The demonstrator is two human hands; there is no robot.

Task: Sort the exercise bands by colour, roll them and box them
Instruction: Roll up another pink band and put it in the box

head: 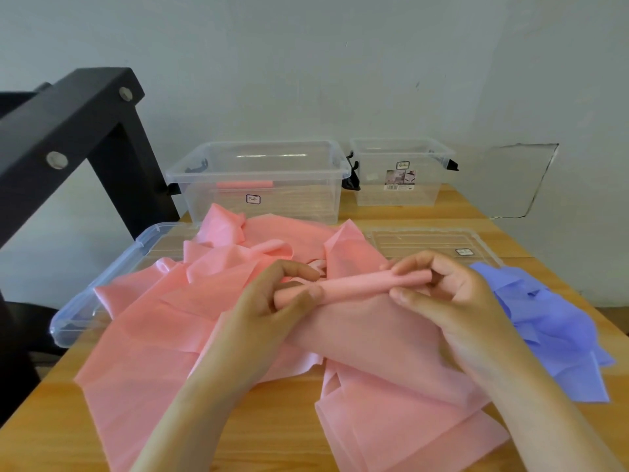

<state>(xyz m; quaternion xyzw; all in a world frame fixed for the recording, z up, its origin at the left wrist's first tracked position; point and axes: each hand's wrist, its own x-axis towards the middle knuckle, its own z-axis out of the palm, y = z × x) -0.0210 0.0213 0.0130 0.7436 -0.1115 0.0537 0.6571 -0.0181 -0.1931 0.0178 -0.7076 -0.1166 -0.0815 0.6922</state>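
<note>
Far back on the left of the wooden surface (44, 430), a clear box (299, 199) holds one pink roll (243, 184). Nearer, over loose pink bands (153, 335), the left hand (272, 303) pinches one end of a half-rolled pink band (357, 284) and the right hand (456, 301) curls round the other. Purple bands (551, 328) lie heaped at the right.

Bright, even, diffuse light, seemingly from above. Shadows are faint: only a soft smudge lies beneath the left hand (272, 301) and right hand (456, 301), which hold the pink roll (357, 286). Pale glare streaks the clear box (258, 172) at 12 o'clock and the lid rim (78, 301) at 9 o'clock. Wide-angle bowing bends the black frame (68, 124) at 10 o'clock. Forearms at 6 o'clock are soft, and the whole picture is mildly smeared.
</note>
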